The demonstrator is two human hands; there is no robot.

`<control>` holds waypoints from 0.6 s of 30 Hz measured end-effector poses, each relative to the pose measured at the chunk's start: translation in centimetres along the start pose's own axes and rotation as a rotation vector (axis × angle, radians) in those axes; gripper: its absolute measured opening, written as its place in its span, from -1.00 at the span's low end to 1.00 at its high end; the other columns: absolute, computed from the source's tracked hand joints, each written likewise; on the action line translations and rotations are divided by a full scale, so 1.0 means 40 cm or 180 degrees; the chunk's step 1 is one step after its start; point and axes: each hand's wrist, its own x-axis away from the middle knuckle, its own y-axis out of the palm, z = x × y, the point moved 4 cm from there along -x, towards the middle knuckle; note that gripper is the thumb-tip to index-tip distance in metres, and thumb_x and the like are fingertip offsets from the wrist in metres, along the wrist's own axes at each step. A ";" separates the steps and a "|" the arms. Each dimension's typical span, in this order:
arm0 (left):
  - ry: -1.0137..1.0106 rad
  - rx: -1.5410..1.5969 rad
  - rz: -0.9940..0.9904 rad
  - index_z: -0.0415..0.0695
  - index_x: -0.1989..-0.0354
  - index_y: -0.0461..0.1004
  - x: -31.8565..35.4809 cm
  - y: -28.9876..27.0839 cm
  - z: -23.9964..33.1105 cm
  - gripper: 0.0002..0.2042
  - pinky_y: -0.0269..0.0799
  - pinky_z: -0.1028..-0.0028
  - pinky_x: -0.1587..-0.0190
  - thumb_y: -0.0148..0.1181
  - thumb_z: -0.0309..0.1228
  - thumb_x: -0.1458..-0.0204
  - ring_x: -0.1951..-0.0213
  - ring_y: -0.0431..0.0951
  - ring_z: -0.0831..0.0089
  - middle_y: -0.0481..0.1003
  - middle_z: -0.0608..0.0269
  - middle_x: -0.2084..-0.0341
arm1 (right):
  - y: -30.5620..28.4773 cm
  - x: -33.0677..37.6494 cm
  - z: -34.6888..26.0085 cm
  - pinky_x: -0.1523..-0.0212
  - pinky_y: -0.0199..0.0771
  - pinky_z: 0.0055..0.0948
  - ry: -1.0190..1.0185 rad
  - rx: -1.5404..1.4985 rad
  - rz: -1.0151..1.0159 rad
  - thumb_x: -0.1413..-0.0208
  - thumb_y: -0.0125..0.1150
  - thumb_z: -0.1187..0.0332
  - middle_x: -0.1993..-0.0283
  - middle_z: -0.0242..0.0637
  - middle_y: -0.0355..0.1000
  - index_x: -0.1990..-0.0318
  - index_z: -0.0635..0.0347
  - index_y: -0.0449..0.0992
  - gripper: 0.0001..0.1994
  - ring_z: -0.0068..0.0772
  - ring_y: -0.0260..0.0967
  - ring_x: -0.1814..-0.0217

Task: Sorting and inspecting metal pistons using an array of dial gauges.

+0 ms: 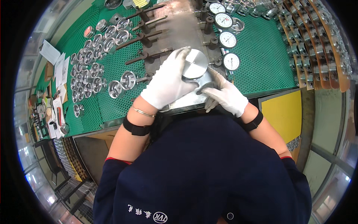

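Note:
My left hand [167, 80], in a white glove, is closed round a silver piston [195, 64] with its flat round crown facing up. The fingers curl over its far left side, and the thumb lies near its lower edge. Also gloved, my right hand [229, 96] is closed round a smaller-looking metal part with a dark curved rim [206, 87], just below the piston. Most of that part is hidden by the fingers, so its kind is unclear. Both hands are above the near end of a steel plate [182, 100].
Several dial gauges [231, 61] stand along the plate's right side, opposite clamp-like metal arms [147, 56] on its left. Many pistons [99, 84] lie on the green mat [257, 71] to the left. Racks of pistons [317, 48] stand at right; papers [61, 72] lie far left.

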 end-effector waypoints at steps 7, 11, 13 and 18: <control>0.0130 -0.0099 0.0215 -0.16 -0.32 0.20 -0.007 0.026 -0.001 -0.19 0.44 0.21 -0.11 0.41 -0.46 0.20 -0.09 0.43 -0.06 0.35 -0.06 -0.12 | 0.005 0.003 0.004 0.14 0.58 -0.51 -0.0027 0.0085 -0.0048 -0.14 0.19 0.22 0.19 -0.14 0.58 -0.46 0.43 -0.15 -0.13 -0.40 0.57 0.25; 0.0195 -0.0035 0.0153 -0.15 -0.31 0.22 -0.008 0.022 0.001 -0.21 0.43 0.21 -0.11 0.41 -0.47 0.21 -0.08 0.44 -0.07 0.36 -0.06 -0.12 | 0.019 0.022 -0.013 0.27 0.63 -0.49 0.0264 -0.0262 -0.0071 -0.14 0.19 0.26 0.24 -0.12 0.57 -0.46 0.45 -0.17 -0.14 -0.40 0.58 0.37; 0.0064 -0.0046 0.0125 -0.13 -0.32 0.21 -0.008 0.026 -0.004 -0.19 0.43 0.21 -0.12 0.42 -0.48 0.22 -0.10 0.43 -0.06 0.35 -0.05 -0.12 | 0.018 0.021 -0.015 0.38 0.64 -0.48 0.0184 -0.0259 -0.0033 -0.13 0.18 0.30 0.28 -0.11 0.55 -0.46 0.46 -0.17 -0.15 -0.39 0.58 0.46; 0.0096 -0.0052 0.0188 -0.12 -0.33 0.18 -0.012 0.030 -0.005 -0.16 0.42 0.22 -0.13 0.43 -0.49 0.24 -0.12 0.42 -0.04 0.35 -0.04 -0.11 | 0.014 0.021 -0.027 0.36 0.64 -0.48 0.0216 -0.0177 -0.0026 -0.14 0.19 0.30 0.30 -0.14 0.54 -0.46 0.45 -0.18 -0.14 -0.36 0.59 0.44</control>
